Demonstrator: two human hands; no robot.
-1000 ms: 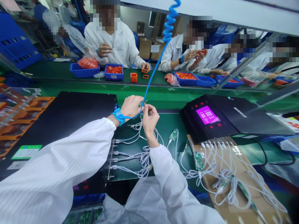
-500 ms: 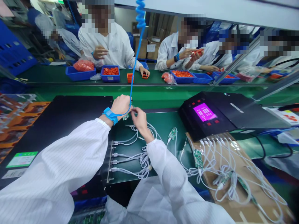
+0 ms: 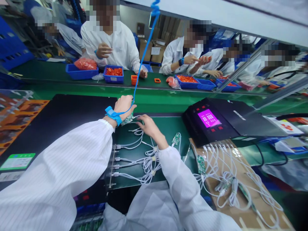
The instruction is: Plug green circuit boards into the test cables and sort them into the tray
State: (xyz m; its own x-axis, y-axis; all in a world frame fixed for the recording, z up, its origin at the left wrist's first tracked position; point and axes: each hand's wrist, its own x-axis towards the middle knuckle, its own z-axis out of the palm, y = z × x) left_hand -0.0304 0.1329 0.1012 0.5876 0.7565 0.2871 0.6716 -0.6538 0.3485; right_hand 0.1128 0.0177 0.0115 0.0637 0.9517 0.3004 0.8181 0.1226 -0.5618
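Observation:
My left hand (image 3: 124,106), with a blue wrist strap (image 3: 113,116) on it, is closed on a green circuit board (image 3: 128,119). The board sticks out below the palm, and most of the fingers are hidden. Just to the right, my right hand (image 3: 148,125) has its fingers bent together around a thin white cable (image 3: 136,122) by the board's edge. Whether the cable's end touches the board cannot be made out. Beneath both hands, bundled white cables (image 3: 150,163) run from the connectors of a black box (image 3: 79,112) on the left.
A black tester (image 3: 209,118) with a lit purple screen stands at right. Cables and boards lie on cardboard (image 3: 231,179) below it. Another circuit board (image 3: 176,138) rests on the green bench. A blue coiled cord (image 3: 144,54) hangs ahead. Co-workers sit opposite behind blue bins (image 3: 113,78).
My right hand has shifted slightly right and down, away from my left. More of the circuit board shows under my left hand. Across the bench, a co-worker's hand has left an orange frame.

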